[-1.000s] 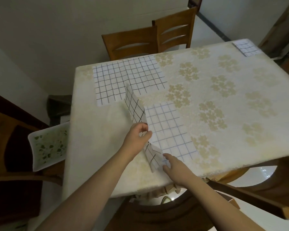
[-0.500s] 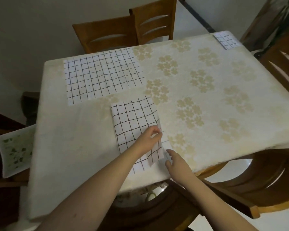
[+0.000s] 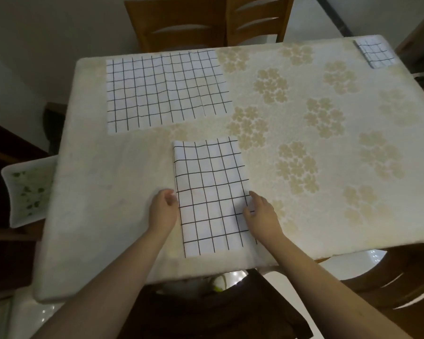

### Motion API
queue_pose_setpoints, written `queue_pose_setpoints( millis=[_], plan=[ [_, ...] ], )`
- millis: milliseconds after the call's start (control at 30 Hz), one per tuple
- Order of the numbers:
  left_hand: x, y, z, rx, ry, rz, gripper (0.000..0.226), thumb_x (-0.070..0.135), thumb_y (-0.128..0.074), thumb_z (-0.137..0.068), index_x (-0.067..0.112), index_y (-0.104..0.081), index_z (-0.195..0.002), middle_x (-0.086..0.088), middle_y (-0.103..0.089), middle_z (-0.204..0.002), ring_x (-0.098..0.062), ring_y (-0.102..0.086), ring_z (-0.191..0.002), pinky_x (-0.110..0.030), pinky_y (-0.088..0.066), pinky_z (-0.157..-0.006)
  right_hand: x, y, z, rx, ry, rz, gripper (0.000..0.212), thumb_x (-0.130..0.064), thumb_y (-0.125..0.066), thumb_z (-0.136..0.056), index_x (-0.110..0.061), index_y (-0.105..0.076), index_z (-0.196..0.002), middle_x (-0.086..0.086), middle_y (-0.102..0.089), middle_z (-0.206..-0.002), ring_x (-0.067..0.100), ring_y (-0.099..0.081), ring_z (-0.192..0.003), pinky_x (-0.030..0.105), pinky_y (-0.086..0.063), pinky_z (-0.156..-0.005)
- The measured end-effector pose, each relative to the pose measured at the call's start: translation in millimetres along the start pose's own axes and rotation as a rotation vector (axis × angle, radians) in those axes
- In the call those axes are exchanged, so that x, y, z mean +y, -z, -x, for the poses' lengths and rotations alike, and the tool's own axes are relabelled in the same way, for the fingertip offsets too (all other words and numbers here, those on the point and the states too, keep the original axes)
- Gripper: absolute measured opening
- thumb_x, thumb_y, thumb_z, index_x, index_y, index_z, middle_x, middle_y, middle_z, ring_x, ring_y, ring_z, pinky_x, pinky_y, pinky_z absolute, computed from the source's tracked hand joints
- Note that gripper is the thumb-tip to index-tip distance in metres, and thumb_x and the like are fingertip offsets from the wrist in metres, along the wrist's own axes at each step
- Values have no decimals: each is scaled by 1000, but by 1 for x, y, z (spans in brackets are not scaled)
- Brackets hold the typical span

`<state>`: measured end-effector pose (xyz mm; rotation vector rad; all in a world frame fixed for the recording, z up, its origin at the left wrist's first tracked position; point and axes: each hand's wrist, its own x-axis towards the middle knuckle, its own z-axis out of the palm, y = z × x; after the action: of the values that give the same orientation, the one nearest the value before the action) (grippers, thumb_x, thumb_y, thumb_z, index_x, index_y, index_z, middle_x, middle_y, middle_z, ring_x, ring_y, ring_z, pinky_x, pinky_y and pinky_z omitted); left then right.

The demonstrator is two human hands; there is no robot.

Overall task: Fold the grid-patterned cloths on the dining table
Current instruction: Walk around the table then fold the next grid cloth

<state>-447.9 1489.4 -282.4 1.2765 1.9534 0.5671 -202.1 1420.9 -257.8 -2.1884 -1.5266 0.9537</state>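
The half-folded cloth (image 3: 212, 194) lies flat near the front edge of the desk (image 3: 103, 192), a tall rectangle w/ its fold down the left side. The left hand (image 3: 163, 211) sits at that left edge, about mid-height; its fingers (image 3: 169, 195) are loosely curled and touch the edge, but I can't tell whether they actually pinch the fabric. The right hand (image 3: 262, 216) rests on the right edge, fingers (image 3: 253, 195) fairly straight, pressing on the cloth rather than grasping it.

Step in hand, as I judge it: settle this fold, then make the next one, prob. bringing the near end up to the far end.

- Square the free right-side edges first; grid lines make a good check, top layer's lines should run parallel w/ the edge.
- Smooth outward from the fold so no air stays trapped.
- For the next fold, pinch both near corners at once and lift evenly, else one side skews.
- Cloth sits close to the desk edge; dragging it nearer risks it sliding off.

An unfolded cloth (image 3: 167, 90) lies spread at the far left of the desk, not yet done. A small folded cloth (image 3: 375, 53) sits at the far right corner, looks finished. So roughly one done, one underway, one to go.
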Motion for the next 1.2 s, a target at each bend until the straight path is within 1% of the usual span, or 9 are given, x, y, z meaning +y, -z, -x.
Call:
queue_pose_setpoints(
  millis=[200,333,433,600,700,867,967,1033,1200],
  plan=[
    [19,-4,-24,-54,101,-147,24,24,-57,-95,3,-69,-91,-19,-70,-90,-35,-67,-91,-33,-48,-75,-7,-9,-37,-26,184,315,61,-39,-33,-93,-15,-34,-149,10,-33,-154,31,-29,-142,46,-26,-113],
    [25,-12,-39,-170,198,-170,35,33,-59,-93,2,-72,-104,-20,-72,-97,-33,-68,-89,-34,-54,-77,-3,-24,-44,-117,313,500,67,-49,-22,-93,-17,-32,-150,9,-31,-156,31,-26,-144,51,-28,-114],
    [26,-12,-40,-151,236,-117,31,27,-64,-91,4,-70,-111,-17,-72,-103,-33,-68,-92,-38,-56,-83,5,-35,-41,-151,327,559,68,-53,-14,-95,-18,-21,-154,7,-17,-161,28,-13,-149,47,-13,-118],
    [17,-5,-37,-160,235,125,16,23,-72,-85,13,-68,-96,-12,-71,-95,-31,-67,-86,-44,-57,-84,20,-37,-36,-62,267,570,64,-52,-11,-98,-24,-7,-155,1,-1,-163,21,3,-150,41,3,-119],
    [10,0,-30,-205,229,324,16,14,-70,-87,11,-59,-98,-6,-64,-93,-24,-63,-80,-47,-58,-82,20,-35,-34,-34,249,555,64,-51,-13,-98,-21,-12,-155,4,-7,-163,22,-1,-150,40,3,-119],
    [-9,12,-26,-147,229,228,17,16,-63,-91,15,-60,-107,-2,-63,-93,-22,-62,-78,-43,-58,-78,15,-35,-36,29,220,442,65,-50,-16,-97,-19,-22,-153,8,-21,-160,27,-14,-148,45,-10,-119],
    [-16,19,-31,-40,224,165,15,29,-57,-93,17,-65,-91,-3,-68,-83,-25,-67,-73,-42,-59,-74,13,-39,-38,80,251,402,61,-47,-29,-97,-18,-27,-152,9,-30,-157,29,-24,-145,47,-18,-116],
    [-18,22,-33,-58,262,269,20,30,-57,-94,15,-66,-84,-12,-71,-86,-27,-69,-71,-42,-60,-73,10,-41,-38,131,272,330,57,-39,-42,-96,-17,-35,-148,10,-41,-150,31,-35,-139,47,-28,-112],
    [-22,24,-32,-176,262,391,19,18,-70,-88,9,-65,-104,-8,-68,-95,-20,-65,-84,-29,-55,-73,-5,-39,-43,217,83,180,49,-23,-57,-92,-13,-47,-139,13,-59,-123,34,-53,-111,45,-41,-88]
  ],
)
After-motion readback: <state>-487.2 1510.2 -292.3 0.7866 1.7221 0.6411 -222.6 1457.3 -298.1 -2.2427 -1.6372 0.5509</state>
